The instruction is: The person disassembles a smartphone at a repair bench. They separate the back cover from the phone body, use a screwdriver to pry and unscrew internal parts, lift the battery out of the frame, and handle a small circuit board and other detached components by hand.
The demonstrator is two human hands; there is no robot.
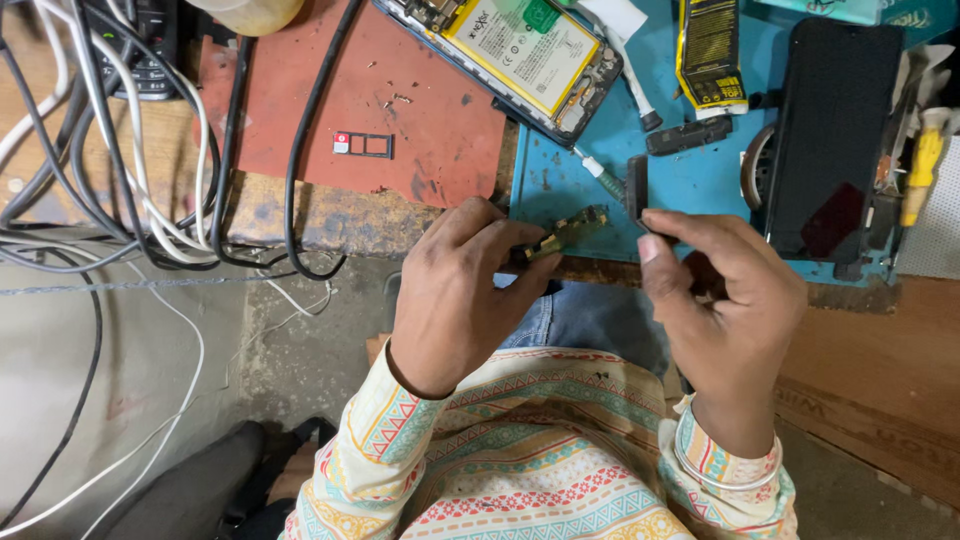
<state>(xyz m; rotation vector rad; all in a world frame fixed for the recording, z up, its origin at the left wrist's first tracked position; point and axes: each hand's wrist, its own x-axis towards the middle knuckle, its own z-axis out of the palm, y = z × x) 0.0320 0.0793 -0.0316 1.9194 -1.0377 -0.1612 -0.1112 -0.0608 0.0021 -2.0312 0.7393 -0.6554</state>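
- pinching a small green-and-gold circuit board (565, 232) between thumb and fingertips, the left hand (455, 290) sits just below the middle of the view, its fingers closed tight on the board's lower-left end.
- the board slants up toward 1 o'clock from that hand, its free end hanging over the edge of the blue work mat (570, 180).
- the right hand (725, 300) is at 3 o'clock of the board, thumb and forefinger pressed together on a small dark flat part (637, 188) that stands upright just beside the board's tip; whether part and board touch, i cannot tell.
- an opened phone (520, 55) with a yellow-labelled battery lies at 12 o'clock, half on the blue mat and half on a red mat (420, 120).
- a small sim tray (362, 144) rests on the red mat at 10 o'clock of the left hand, well apart from it.
- a black screen panel (835, 130) lies face down at 2 o'clock, near the right hand's knuckles.
- a yellow-and-black glue tube (708, 50) lies at 1 o'clock, between the phone and the panel, with a short black strip (688, 135) below it.
- a tangle of black and white cables (130, 170) fills the 9 to 10 o'clock side, draped over the worn bench edge.
- patterned sleeves (520, 460) cover both forearms at 6 o'clock.
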